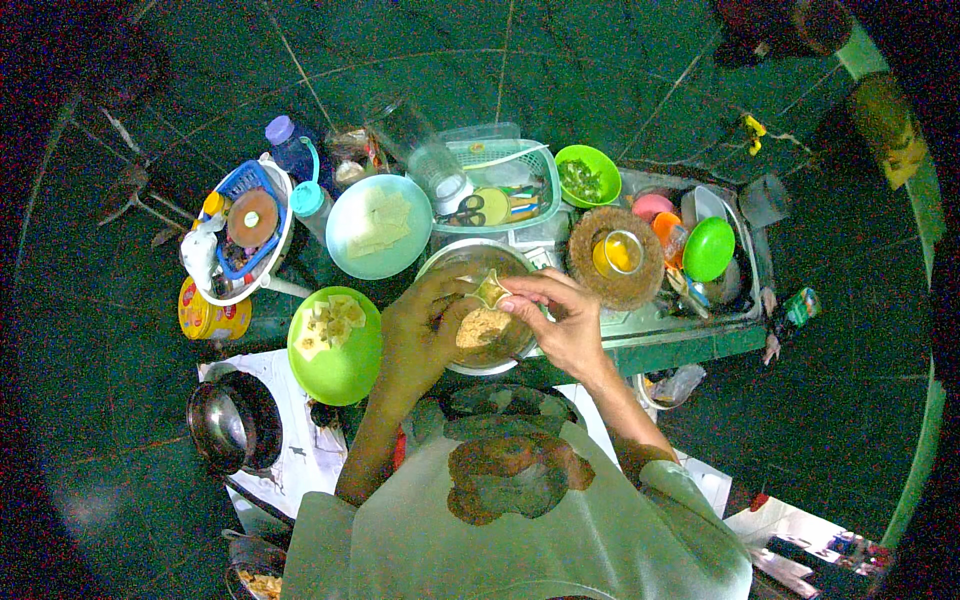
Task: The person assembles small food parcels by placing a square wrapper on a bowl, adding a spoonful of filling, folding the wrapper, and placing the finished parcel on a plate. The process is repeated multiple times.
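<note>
Between both hands is a pale dumpling (490,288), its wrapper pinched up at the edges around some filling. My left hand (425,325) grips it from the left, its fingers partly hidden. From the other side, the thumb and fingers of my right hand (568,318) press its edge. Directly below is a metal bowl (452,262) with crumbly tan filling (482,330). Flat square wrappers (378,222) lie on a light blue plate (350,248) beyond my left hand. Several folded dumplings (330,325) rest on a bright green plate (343,380) at the left.
Behind the bowl stands a teal basket (545,195) with scissors and utensils. A glass of yellow liquid (618,252) sits on a round brown mat (590,285), near a sink (750,305) full of dishes. Dark pot (225,425), lower left; white tub (288,210), far left.
</note>
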Available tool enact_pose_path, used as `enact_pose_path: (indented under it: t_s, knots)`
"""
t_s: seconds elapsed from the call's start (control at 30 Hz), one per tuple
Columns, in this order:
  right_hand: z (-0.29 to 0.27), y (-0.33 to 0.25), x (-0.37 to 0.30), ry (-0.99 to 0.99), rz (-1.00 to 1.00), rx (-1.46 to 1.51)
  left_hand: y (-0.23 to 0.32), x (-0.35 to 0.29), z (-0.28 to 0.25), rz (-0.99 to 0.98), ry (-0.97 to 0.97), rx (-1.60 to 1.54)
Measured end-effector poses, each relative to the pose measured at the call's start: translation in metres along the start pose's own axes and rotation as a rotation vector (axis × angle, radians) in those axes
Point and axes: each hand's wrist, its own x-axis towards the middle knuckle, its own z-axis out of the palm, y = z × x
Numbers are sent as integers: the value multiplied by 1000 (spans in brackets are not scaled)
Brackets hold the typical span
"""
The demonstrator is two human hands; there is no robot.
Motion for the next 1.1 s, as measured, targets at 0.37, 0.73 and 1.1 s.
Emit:
enact_pose_path:
  t_s: [0.37, 0.73, 1.1]
  knots:
    - [5, 8, -2, 11, -101, 10, 0, -5, 0, -88, 88, 13]
    - [8, 3, 0, -30, -55, -20, -2, -5, 0, -78, 83, -12]
    - [29, 9, -5, 89, 126, 247, -30, -3, 16, -29, 171, -422]
